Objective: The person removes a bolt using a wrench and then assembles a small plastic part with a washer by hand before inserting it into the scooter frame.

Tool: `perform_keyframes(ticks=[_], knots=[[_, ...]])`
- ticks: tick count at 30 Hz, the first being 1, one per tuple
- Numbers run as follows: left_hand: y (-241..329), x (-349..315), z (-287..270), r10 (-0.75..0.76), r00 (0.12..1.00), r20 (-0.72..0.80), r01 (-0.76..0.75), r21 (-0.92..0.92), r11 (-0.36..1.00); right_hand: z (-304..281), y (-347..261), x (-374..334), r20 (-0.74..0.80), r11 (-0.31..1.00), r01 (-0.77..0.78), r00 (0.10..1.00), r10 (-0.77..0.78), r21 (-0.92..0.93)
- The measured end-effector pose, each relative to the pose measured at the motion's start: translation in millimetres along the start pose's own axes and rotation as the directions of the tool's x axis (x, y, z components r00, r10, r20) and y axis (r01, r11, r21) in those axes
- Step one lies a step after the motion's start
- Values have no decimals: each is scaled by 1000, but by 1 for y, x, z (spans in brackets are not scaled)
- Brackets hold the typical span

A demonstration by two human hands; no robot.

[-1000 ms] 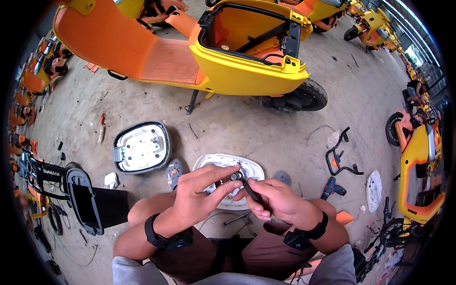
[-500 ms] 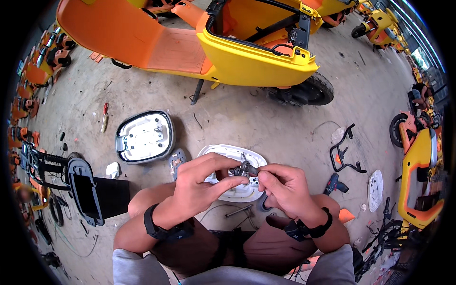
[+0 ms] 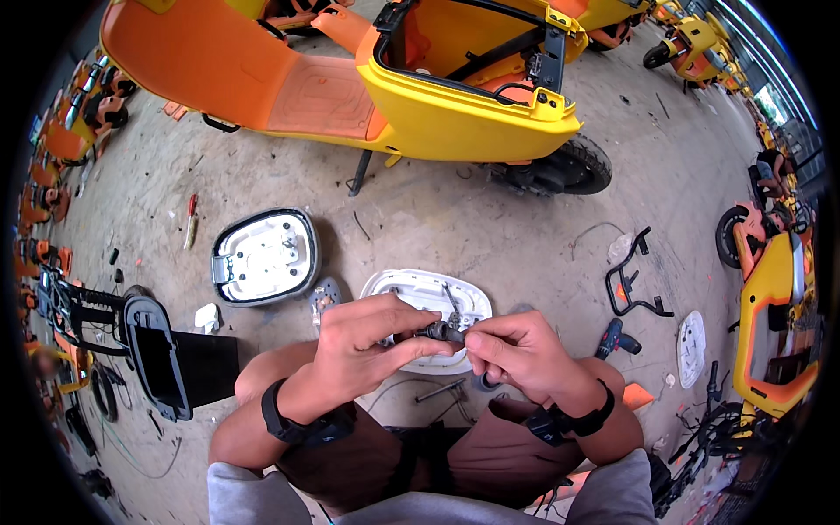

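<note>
Over a white oval plastic panel point(image 3: 385, 282) on the floor, both my hands meet at a small dark cylindrical part point(image 3: 435, 330), which looks like a lock barrel. My left hand point(image 3: 363, 337) grips its left end between thumb and fingers. At its right end, the thumb and forefinger of my right hand point(image 3: 516, 350) are pinched. A metal bracket-like piece point(image 3: 452, 299) lies on the panel just beyond the part. My fingers hide some of the part and the panel's near side.
A padded seat point(image 3: 265, 254) lies underside up at left, near a black bin-like box point(image 3: 201, 372). A yellow and orange scooter point(image 3: 464, 127) stands ahead. At right are a cordless drill point(image 3: 615, 339), a black tubular bracket point(image 3: 623, 289) and another white panel point(image 3: 691, 350).
The cylindrical part has turned to lie more level between my hands and sits slightly lower. My right hand has shifted a little left and down, showing more of the panel behind.
</note>
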State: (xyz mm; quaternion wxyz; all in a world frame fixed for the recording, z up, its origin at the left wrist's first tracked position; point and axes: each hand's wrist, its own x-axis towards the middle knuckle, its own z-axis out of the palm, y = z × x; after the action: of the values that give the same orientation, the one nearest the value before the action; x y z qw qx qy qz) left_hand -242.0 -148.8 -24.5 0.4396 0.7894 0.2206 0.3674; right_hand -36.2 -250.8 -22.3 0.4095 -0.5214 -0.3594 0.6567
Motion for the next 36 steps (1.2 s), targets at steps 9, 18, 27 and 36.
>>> perform_keyframes(ticks=[9, 18, 27, 36], knots=[[-7, 1, -3, 65, 995, 71, -61, -57, 997, -2, 0, 0, 36, 998, -45, 998, 47, -34], [5, 1, 0, -146, 989, 24, 146, 7, 989, 1, 3, 7, 110, 983, -104, 990, 88, 150], [3, 2, 8, -171, 985, -28, 173, 100, 980, 9, 14, 12, 138, 906, -153, 985, 106, 394], [1, 1, 11, -151, 988, -26, 153, 95, 984, 9, 12, 10, 117, 925, -111, 990, 73, 364]])
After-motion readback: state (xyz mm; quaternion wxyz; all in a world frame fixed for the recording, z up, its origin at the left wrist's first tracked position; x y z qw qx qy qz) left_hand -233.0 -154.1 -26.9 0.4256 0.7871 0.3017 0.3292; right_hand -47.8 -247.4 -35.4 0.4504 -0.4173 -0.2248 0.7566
